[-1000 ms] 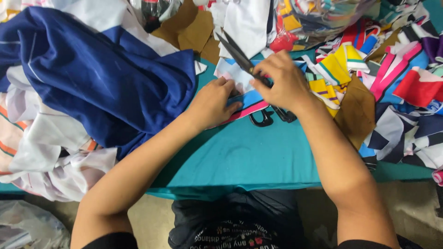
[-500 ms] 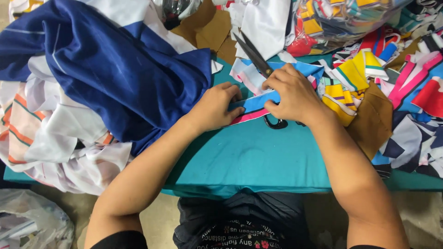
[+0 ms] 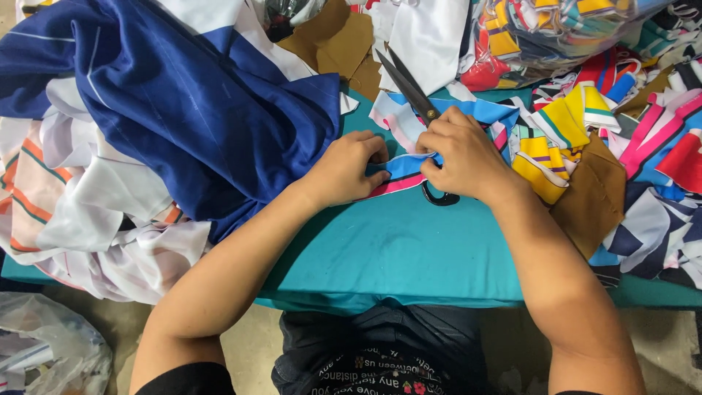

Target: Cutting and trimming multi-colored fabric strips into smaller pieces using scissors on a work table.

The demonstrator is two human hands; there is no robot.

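Observation:
My right hand [image 3: 462, 157] grips black scissors [image 3: 406, 86], whose blades point up and away over the cloth; one black handle loop shows below the hand. My left hand [image 3: 349, 167] pinches the edge of a striped fabric piece [image 3: 401, 170] in blue, white and pink, right next to my right fingers. Both hands rest on a table covered in teal cloth [image 3: 398, 252]. The scissors' blades look nearly closed.
A large navy and white garment [image 3: 183, 102] is heaped at the left, over white and orange cloth [image 3: 66, 205]. Several colourful striped scraps [image 3: 585, 124] and brown paper pieces [image 3: 596, 197] crowd the right. A plastic bag [image 3: 44, 351] lies on the floor below left.
The view has shifted slightly, and both hands have drawn closer together on the striped piece. The scissors stay in my right hand, blades still pointing away.

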